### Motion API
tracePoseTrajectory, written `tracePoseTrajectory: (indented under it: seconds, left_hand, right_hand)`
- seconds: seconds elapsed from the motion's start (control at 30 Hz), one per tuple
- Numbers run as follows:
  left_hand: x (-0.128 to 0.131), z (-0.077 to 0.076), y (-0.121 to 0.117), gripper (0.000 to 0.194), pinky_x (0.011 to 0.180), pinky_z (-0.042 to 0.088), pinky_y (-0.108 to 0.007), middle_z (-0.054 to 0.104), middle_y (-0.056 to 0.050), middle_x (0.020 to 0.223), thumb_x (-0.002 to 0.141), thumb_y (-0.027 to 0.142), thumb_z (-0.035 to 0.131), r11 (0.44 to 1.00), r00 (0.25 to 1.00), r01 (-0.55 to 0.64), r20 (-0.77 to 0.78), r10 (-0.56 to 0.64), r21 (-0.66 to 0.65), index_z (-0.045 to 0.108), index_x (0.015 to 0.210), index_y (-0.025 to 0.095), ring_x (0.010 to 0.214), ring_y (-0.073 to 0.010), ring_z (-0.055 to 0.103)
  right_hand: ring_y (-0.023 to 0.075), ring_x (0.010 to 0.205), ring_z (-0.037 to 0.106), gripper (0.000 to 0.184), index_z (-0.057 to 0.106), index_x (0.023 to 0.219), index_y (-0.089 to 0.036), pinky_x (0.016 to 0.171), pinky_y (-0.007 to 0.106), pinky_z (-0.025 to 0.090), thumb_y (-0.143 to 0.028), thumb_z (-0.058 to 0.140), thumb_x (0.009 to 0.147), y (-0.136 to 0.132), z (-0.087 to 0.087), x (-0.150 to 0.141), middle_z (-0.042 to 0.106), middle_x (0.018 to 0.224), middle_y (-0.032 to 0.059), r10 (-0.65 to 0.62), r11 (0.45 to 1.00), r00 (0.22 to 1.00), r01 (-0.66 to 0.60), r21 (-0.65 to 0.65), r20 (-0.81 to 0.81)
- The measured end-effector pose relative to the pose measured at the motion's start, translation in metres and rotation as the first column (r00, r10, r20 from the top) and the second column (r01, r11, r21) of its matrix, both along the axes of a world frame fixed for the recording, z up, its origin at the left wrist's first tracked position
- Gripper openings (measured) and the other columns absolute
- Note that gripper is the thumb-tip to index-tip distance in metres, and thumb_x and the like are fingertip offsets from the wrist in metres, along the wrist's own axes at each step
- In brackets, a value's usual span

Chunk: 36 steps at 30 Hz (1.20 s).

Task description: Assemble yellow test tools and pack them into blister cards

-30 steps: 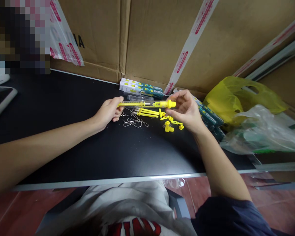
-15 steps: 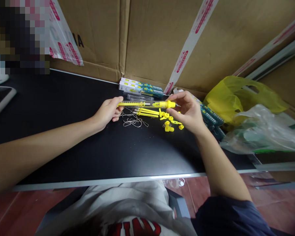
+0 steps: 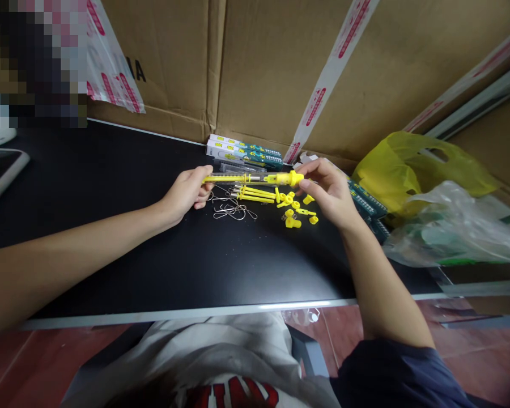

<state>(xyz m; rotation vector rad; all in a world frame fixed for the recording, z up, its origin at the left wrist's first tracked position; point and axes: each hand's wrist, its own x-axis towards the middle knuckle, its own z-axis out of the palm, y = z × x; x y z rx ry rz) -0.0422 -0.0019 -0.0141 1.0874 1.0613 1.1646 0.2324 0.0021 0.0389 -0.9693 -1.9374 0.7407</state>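
Note:
A clear-tubed spring scale [image 3: 255, 179] with yellow inner parts is held level above the black table. My left hand [image 3: 191, 190] is closed around its left end. At the other end, the thumb and fingers of my right hand [image 3: 329, 190] pinch the yellow cap [image 3: 295, 179]. Just below the tube lie several yellow rods [image 3: 257, 195] with metal ends. Bent wire hooks [image 3: 233, 211] are heaped to their left, and small yellow plastic pieces [image 3: 293, 222] are scattered to their right. Clear tubes [image 3: 240, 168] lie behind, partly hidden by the scale.
Printed narrow boxes [image 3: 244, 150] are stacked against a large cardboard box [image 3: 272, 73]. More boxes [image 3: 368, 198] lie beyond my right hand, beside a yellow plastic bag [image 3: 391, 164] and a clear bag [image 3: 459, 226]. A white-edged device [image 3: 4, 175] sits at the far left.
My right hand's fingers have shifted slightly to the right, with the thumb now up against the cap's outer end. My left hand and the scale have hardly moved.

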Motion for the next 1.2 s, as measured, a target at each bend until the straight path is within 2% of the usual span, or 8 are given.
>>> tracePoseTrajectory:
  seconds: [0.17, 0.33, 0.43, 0.67, 0.9, 0.97, 1.1, 1.2]
  left_hand:
    - [0.0011, 0.0013, -0.0010, 0.031, 0.033, 0.025, -0.015, 0.024, 0.009, 0.044, 0.089, 0.026, 0.043, 1.000, 1.000, 0.000, -0.005, 0.000, -0.001, 0.040, 0.059, 0.020, 0.034, -0.0042, 0.022]
    - [0.0009, 0.0004, -0.0006, 0.031, 0.033, 0.025, -0.015, 0.025, 0.008, 0.044, 0.090, 0.025, 0.043, 1.000, 1.000, 0.003, -0.004, -0.003, -0.003, 0.041, 0.060, 0.019, 0.034, -0.0041, 0.022]
    - [0.0005, -0.0002, 0.0000, 0.032, 0.033, 0.025, -0.015, 0.025, 0.008, 0.044, 0.090, 0.024, 0.041, 1.000, 1.000, 0.000, -0.010, 0.000, 0.000, 0.041, 0.059, 0.019, 0.034, -0.0041, 0.022]
    - [0.0010, 0.0011, -0.0007, 0.030, 0.033, 0.025, -0.015, 0.025, 0.008, 0.043, 0.089, 0.025, 0.043, 1.000, 1.000, 0.000, -0.006, 0.000, -0.004, 0.041, 0.060, 0.019, 0.034, -0.0045, 0.022]
    - [0.0015, 0.0008, -0.0016, 0.031, 0.033, 0.024, -0.015, 0.026, 0.008, 0.044, 0.091, 0.022, 0.041, 1.000, 1.000, 0.010, -0.002, -0.010, 0.005, 0.041, 0.060, 0.019, 0.034, -0.0040, 0.022]
    - [0.0013, -0.0002, -0.0012, 0.031, 0.034, 0.025, -0.015, 0.026, 0.008, 0.044, 0.091, 0.022, 0.041, 1.000, 1.000, 0.007, -0.001, -0.007, 0.006, 0.042, 0.060, 0.019, 0.034, -0.0040, 0.022]
    - [0.0010, -0.0015, 0.0000, 0.032, 0.033, 0.025, -0.015, 0.025, 0.008, 0.044, 0.091, 0.023, 0.041, 1.000, 1.000, 0.000, 0.004, 0.000, 0.010, 0.042, 0.059, 0.019, 0.034, -0.0042, 0.022]
    - [0.0009, -0.0016, 0.0002, 0.033, 0.033, 0.024, -0.015, 0.026, 0.008, 0.044, 0.091, 0.023, 0.042, 1.000, 1.000, -0.013, 0.013, 0.013, 0.003, 0.042, 0.058, 0.019, 0.033, -0.0040, 0.022]
  right_hand:
    - [0.0140, 0.066, 0.055, 0.034, 0.058, 0.077, -0.023, 0.060, 0.029, 0.048, -0.056, 0.064, 0.083, -0.0012, 0.0013, -0.0031, 0.059, 0.080, 0.0009, 0.001, 1.000, 0.999, -0.002, 0.009, 0.047]
    - [0.0154, 0.065, 0.054, 0.049, 0.056, 0.066, -0.022, 0.061, 0.031, 0.046, -0.064, 0.046, 0.090, 0.0006, -0.0013, -0.0015, 0.056, 0.067, 0.0012, -0.024, 0.997, 0.983, 0.010, 0.081, 0.180]
    - [0.0156, 0.064, 0.056, 0.050, 0.057, 0.069, -0.022, 0.062, 0.032, 0.046, -0.064, 0.041, 0.092, 0.0011, -0.0028, -0.0003, 0.058, 0.067, 0.0013, -0.027, 0.998, 0.984, 0.016, 0.067, 0.175]
    - [0.0156, 0.069, 0.060, 0.033, 0.056, 0.081, -0.024, 0.064, 0.031, 0.050, -0.055, 0.054, 0.090, -0.0004, -0.0033, 0.0009, 0.063, 0.078, 0.0003, 0.031, 0.999, 0.994, -0.029, -0.020, 0.103]
    - [0.0149, 0.064, 0.059, 0.044, 0.053, 0.070, -0.022, 0.061, 0.031, 0.048, -0.057, 0.043, 0.095, 0.0007, -0.0067, -0.0013, 0.064, 0.070, 0.0011, 0.030, 1.000, 0.986, -0.030, 0.002, 0.163]
    - [0.0141, 0.063, 0.059, 0.042, 0.053, 0.074, -0.022, 0.060, 0.030, 0.048, -0.058, 0.044, 0.094, 0.0001, -0.0071, -0.0024, 0.065, 0.071, 0.0007, 0.025, 1.000, 0.991, -0.023, -0.021, 0.135]
    - [0.0131, 0.065, 0.061, 0.031, 0.053, 0.095, -0.025, 0.060, 0.028, 0.051, -0.055, 0.059, 0.088, -0.0025, -0.0058, -0.0044, 0.064, 0.080, -0.0009, 0.081, 0.993, 0.997, -0.079, -0.089, 0.015]
    - [0.0124, 0.066, 0.059, 0.034, 0.055, 0.097, -0.025, 0.059, 0.026, 0.050, -0.050, 0.070, 0.081, -0.0042, -0.0047, -0.0053, 0.062, 0.083, -0.0007, 0.085, 0.994, 0.996, -0.085, -0.073, -0.004]
